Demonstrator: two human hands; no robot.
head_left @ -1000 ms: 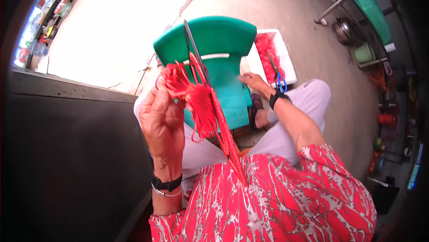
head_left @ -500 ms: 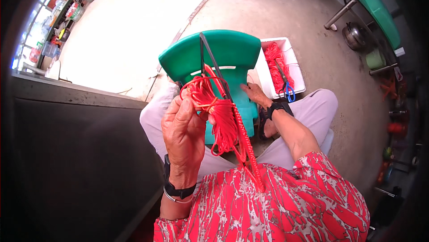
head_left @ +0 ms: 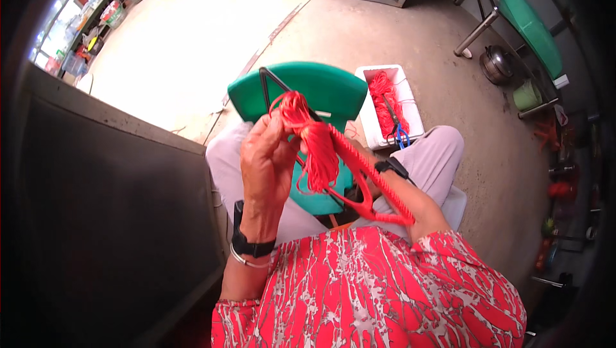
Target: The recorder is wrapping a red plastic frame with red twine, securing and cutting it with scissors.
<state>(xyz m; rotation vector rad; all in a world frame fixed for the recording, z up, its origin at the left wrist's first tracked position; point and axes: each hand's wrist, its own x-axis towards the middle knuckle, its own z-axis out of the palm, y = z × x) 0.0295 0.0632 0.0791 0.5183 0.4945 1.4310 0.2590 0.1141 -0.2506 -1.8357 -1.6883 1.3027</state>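
Observation:
My left hand (head_left: 262, 162) pinches a bundle of thin red cord (head_left: 319, 158), tied round near its upper part and held up before my chest. Beside the bundle runs a narrow black frame (head_left: 264, 88), with tightly braided red cord (head_left: 380, 181) along one side. This braided side slants down toward my right forearm. Of my right hand (head_left: 363, 153) only a sliver shows, behind the braid; its fingers are hidden. A green plastic chair (head_left: 295, 78) stands between my knees, under the work.
Right of the chair, a white box (head_left: 370, 128) holds loose red cord (head_left: 383, 85) and blue-handled scissors (head_left: 402, 137). A dark panel (head_left: 115, 207) rises close on my left. Farther right are a metal pot (head_left: 499, 65), another green seat (head_left: 529, 30) and a green container (head_left: 527, 95).
The frame has tilted, its braided lower end swinging right across my right forearm. My right hand has moved from the open chair seat to behind the braid. My left hand keeps hold of the bundle.

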